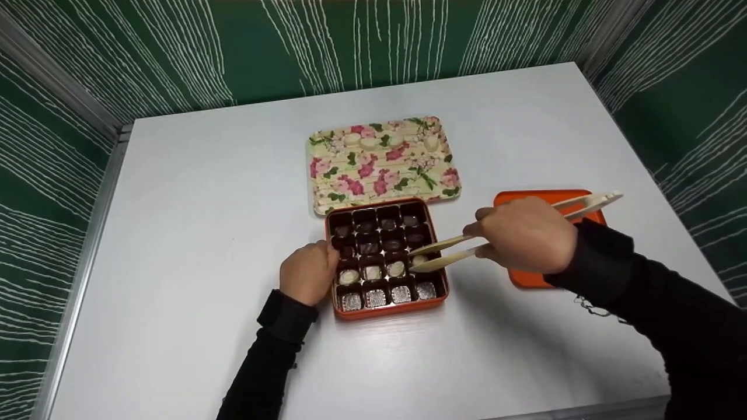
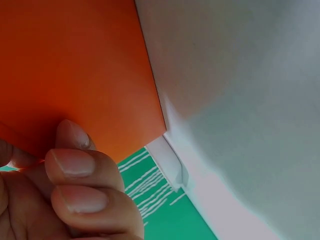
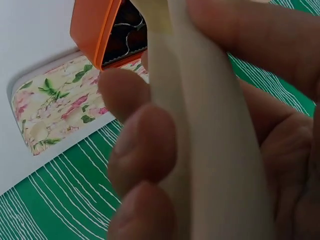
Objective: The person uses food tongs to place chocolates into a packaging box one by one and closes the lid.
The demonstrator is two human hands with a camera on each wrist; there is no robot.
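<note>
Beside box (image 1: 390,311), right grip (image 1: 528,233) pinching tongs (image 1: 439,263)

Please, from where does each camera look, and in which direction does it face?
Head: worn on the head, facing forward and down at the orange box, floral tray and tongs; left hand, right hand and black sleeves show.
Left wrist: on that wrist, facing the box's plain orange outside; left hand close up.
Right wrist: on that wrist, facing along the tongs toward box and tray; right hand close up.
Shared by head and right wrist: box, tray, tongs.
</note>
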